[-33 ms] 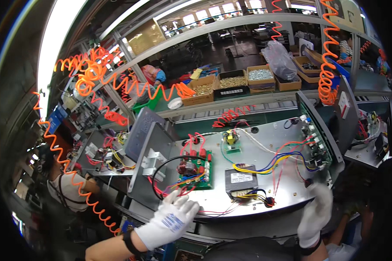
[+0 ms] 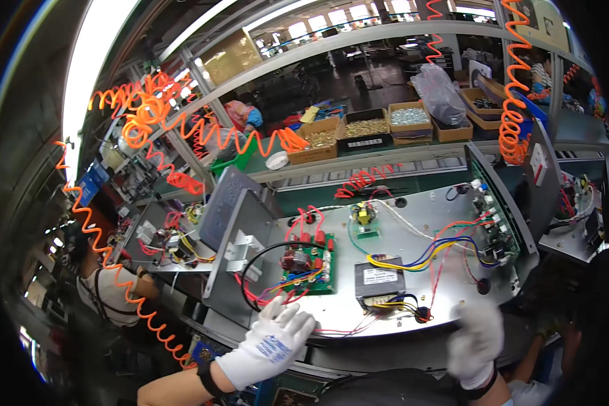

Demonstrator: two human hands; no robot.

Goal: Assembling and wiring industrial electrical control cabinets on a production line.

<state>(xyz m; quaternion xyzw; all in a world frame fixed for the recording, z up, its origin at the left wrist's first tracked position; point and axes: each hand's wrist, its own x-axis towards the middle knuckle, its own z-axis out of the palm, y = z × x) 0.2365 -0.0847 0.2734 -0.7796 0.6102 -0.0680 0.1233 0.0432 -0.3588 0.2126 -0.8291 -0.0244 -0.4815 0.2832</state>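
An open grey metal chassis (image 2: 446, 203) lies in front of me. Inside it are a green circuit board (image 2: 314, 267), a dark transformer block (image 2: 379, 279) and bundles of red, blue, yellow and white wires. My left hand (image 2: 272, 342), in a white glove, rests with spread fingers on the chassis's near edge just below the circuit board and holds nothing. My right hand (image 2: 477, 342), also gloved and blurred, lies with fingers stretched out at the near edge, right of the transformer. Nothing shows in it.
Orange coiled hoses (image 2: 511, 101) hang over the bench at left and right. Cardboard boxes of small parts (image 2: 409, 118) stand on the shelf behind. A second open chassis (image 2: 162, 240) sits to the left, where another person (image 2: 105, 287) works. A third unit (image 2: 578, 203) is at the right.
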